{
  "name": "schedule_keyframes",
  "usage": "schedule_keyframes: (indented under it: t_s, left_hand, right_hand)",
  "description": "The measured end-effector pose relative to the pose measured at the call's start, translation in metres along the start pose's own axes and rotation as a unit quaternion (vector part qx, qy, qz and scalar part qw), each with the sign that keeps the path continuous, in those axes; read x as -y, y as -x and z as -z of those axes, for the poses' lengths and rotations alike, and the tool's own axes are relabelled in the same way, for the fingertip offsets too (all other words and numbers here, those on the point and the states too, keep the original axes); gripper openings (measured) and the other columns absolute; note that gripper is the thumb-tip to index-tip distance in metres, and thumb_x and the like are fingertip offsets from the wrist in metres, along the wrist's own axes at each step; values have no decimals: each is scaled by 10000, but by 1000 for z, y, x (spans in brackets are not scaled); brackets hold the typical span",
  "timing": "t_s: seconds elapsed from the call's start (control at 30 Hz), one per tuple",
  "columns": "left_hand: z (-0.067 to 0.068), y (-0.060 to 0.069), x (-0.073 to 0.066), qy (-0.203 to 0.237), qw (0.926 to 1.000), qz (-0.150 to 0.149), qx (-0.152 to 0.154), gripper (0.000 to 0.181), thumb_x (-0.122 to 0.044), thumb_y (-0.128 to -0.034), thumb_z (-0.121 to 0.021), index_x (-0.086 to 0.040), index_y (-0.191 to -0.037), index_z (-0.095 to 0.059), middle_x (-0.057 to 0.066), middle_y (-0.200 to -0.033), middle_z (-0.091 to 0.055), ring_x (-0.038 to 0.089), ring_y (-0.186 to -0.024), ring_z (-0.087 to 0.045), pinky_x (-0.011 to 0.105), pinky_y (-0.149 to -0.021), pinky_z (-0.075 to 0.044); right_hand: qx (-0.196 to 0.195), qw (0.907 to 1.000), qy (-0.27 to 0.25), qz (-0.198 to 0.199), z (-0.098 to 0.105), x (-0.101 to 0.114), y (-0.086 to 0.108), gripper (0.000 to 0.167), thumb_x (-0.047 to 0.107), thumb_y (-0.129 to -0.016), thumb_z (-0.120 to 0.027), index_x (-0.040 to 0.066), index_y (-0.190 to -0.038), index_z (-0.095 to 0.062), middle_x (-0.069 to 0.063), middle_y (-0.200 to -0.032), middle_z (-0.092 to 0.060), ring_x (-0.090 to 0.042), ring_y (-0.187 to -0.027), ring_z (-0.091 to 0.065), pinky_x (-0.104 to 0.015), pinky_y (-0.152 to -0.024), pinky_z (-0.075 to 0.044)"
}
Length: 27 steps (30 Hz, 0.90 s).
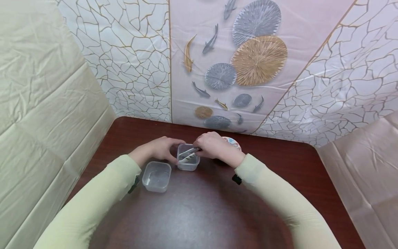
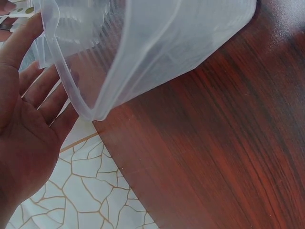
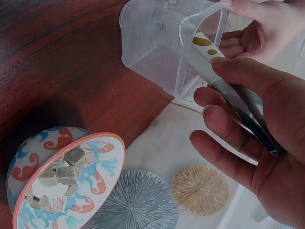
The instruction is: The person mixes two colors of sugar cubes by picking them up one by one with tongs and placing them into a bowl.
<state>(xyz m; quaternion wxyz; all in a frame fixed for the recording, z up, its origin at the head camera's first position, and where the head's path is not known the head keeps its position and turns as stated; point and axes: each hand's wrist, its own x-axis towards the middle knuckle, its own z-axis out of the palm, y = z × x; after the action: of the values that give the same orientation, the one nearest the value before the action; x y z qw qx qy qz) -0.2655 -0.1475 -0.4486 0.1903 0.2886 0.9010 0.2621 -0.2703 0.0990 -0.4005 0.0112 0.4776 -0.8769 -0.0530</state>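
Note:
My left hand [image 1: 163, 148] steadies a clear plastic container [image 1: 188, 167] from its left side, thumb and fingers on its rim. From the right, my right hand [image 1: 211, 144] grips a pair of tongs [image 3: 228, 98], and their pale, holed arms reach into that container. Whether anything sits between the tong tips cannot be made out. Nearer to me stands a second clear plastic container [image 1: 157, 187], below my left wrist, with a small white bit inside. In the right wrist view, a patterned bowl [image 3: 27, 160] holds greenish cubes [image 3: 64, 171] and something white.
The dark wooden table [image 1: 192, 214] carries both containers and the bowl, which is partly hidden behind my right wrist in the head view. A patterned cloth wall [image 1: 140, 69] rises at the table's back edge, and beige cloth [image 1: 40, 121] hangs at the sides.

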Motion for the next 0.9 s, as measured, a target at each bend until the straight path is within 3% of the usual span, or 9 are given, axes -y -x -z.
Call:
schedule_keyframes:
  t_s: [0.2, 0.37, 0.5, 0.6, 0.7, 0.9]
  left_hand:
    - [-1, 0, 0, -30, 10000, -1, -25, 856, -305, -817, -941, -145, -1561, -548, 40, -1371, -724, 204, -1245, -647, 473, -1142, -475]
    - [-2, -2, 1, -71, 10000, -12, -20, 859, -324, -816, -944, -150, -1559, -550, 38, -1368, -723, 205, -1248, -651, 480, -1141, -477]
    - [-3, -2, 1, -155, 9999, -10, -29, 875, -348, -817, -942, -135, -1566, -542, 55, -1395, -705, 230, -1289, -636, 489, -1152, -469]
    - [-2, -2, 1, -172, 9998, 3, -47, 876, -344, -817, -942, -132, -1567, -541, 64, -1395, -707, 245, -1312, -630, 487, -1163, -461]
    - [-1, 0, -1, -124, 9999, -12, -78, 865, -316, -815, -946, -127, -1559, -549, 67, -1369, -724, 257, -1316, -633, 486, -1167, -458]
    - [-1, 2, 1, -116, 9997, -146, -152, 861, -313, -807, -952, -114, -1546, -560, 65, -1328, -746, 281, -1313, -638, 495, -1155, -467]
  right_hand:
    - [166, 9998, 71, -33, 0, 3, -1, 71, 233, -921, -816, 194, -873, -779, 41, -844, -753, -202, -772, -718, -408, -654, -564]
    - [-61, 10000, -33, -5, 2, 1, 6, 106, 230, -927, -822, 201, -847, -759, 53, -841, -755, -178, -752, -710, -393, -633, -546]
    - [-307, 9990, -311, 2, 9, -3, 19, 144, 202, -939, -811, 199, -821, -729, 69, -813, -727, -142, -716, -673, -373, -614, -513]
    - [-388, 9980, -495, -99, 17, -7, 31, 69, 206, -953, -804, 190, -892, -774, 72, -871, -756, -134, -760, -694, -375, -639, -536]
    - [-500, 9970, -539, -235, 23, -12, 43, 58, 230, -957, -812, 182, -988, -815, 61, -950, -788, -146, -808, -725, -394, -674, -571]
    - [-877, 9941, -555, -326, 28, -27, 68, 112, 219, -922, -843, 159, -1015, -827, 27, -964, -802, -188, -779, -730, -429, -634, -569]
